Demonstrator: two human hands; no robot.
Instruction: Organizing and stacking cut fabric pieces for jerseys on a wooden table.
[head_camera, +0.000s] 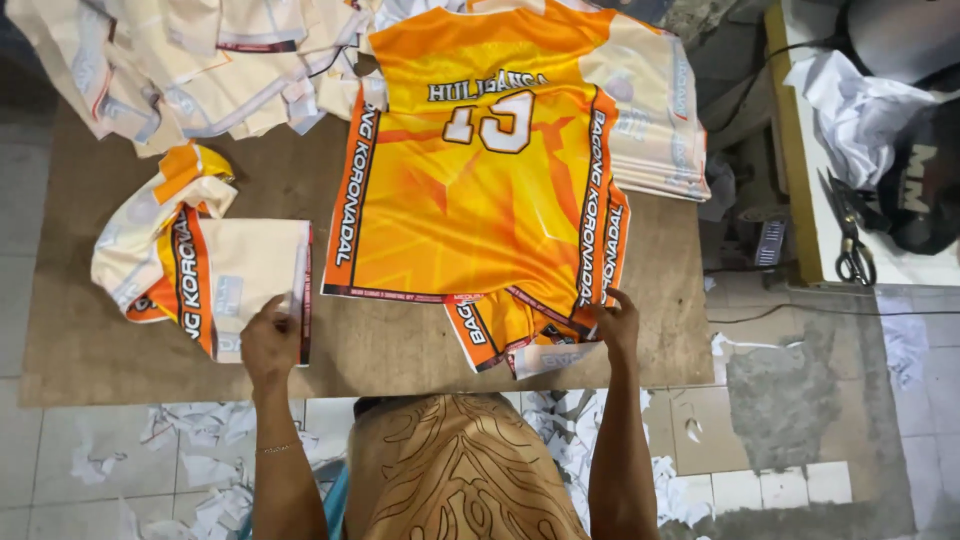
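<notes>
An orange and yellow sports jersey panel (480, 170) with black and white side stripes lies flat on a brown wooden table (660, 290). My right hand (615, 322) pinches its lower right corner at the table's near edge, over smaller orange pieces beneath. My left hand (268, 340) grips the near edge of a cream and orange folded fabric piece (215, 280) on the table's left side.
A heap of cream printed fabric pieces (190, 60) covers the table's far left. A stack of cut panels (655, 130) sits under the jersey at right. Scissors (850, 235) lie on a white side table. Paper scraps (200, 450) litter the tiled floor.
</notes>
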